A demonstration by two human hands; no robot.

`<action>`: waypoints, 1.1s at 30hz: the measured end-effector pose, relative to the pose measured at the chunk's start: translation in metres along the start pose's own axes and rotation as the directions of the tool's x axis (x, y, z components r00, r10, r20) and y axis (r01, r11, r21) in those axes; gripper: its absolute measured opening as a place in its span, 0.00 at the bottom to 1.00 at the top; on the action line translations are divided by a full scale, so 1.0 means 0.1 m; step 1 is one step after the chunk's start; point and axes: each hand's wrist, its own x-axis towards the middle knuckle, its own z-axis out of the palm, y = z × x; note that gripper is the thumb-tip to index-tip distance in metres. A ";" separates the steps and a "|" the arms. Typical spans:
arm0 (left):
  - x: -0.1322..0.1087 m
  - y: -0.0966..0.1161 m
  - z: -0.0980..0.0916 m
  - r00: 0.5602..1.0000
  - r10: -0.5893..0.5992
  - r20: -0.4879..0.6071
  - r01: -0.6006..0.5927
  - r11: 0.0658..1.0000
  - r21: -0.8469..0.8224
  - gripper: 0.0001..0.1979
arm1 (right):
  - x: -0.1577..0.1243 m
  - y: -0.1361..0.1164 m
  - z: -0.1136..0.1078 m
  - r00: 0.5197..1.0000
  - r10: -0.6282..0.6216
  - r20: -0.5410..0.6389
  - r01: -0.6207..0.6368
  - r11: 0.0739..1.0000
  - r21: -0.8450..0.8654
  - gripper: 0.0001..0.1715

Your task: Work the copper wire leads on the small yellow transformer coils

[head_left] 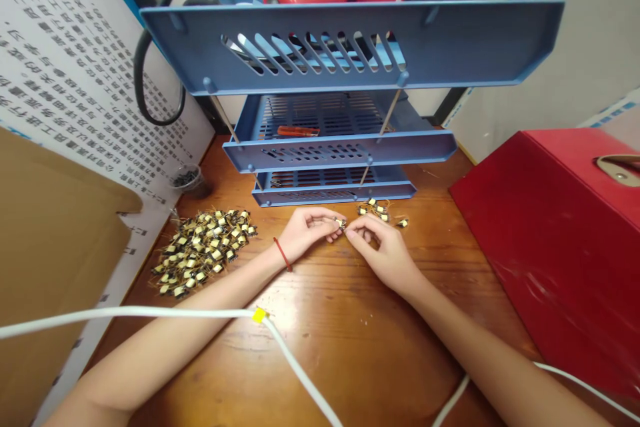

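One head-worn view looks forward and down from above the desk (320, 353), close over the left hand (307, 235) and right hand (385, 253) in the lower middle of the frame, and faces the blue rack (345, 47) at the desk's far side.

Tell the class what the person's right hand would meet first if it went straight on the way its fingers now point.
First, probably the small cream-and-black wire-leaded component pinched by the left hand, right ahead of the right hand. Depth is unclear; they may already touch.
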 end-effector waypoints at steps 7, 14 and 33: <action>0.00 0.00 -0.01 1.000 -0.007 0.019 0.007 1.000 0.022 0.13 | 0.02 -0.02 -0.01 1.000 0.020 0.004 -0.020 1.000 -0.019 0.08; 0.01 -0.01 -0.03 0.998 -0.012 0.056 0.011 1.000 0.016 0.12 | 0.03 0.00 -0.01 0.999 0.035 -0.016 -0.035 0.999 -0.022 0.09; 0.01 0.02 -0.03 0.997 -0.004 0.079 -0.005 0.993 0.117 0.11 | 0.01 0.09 0.04 0.991 0.064 -0.118 -0.048 0.990 0.130 0.06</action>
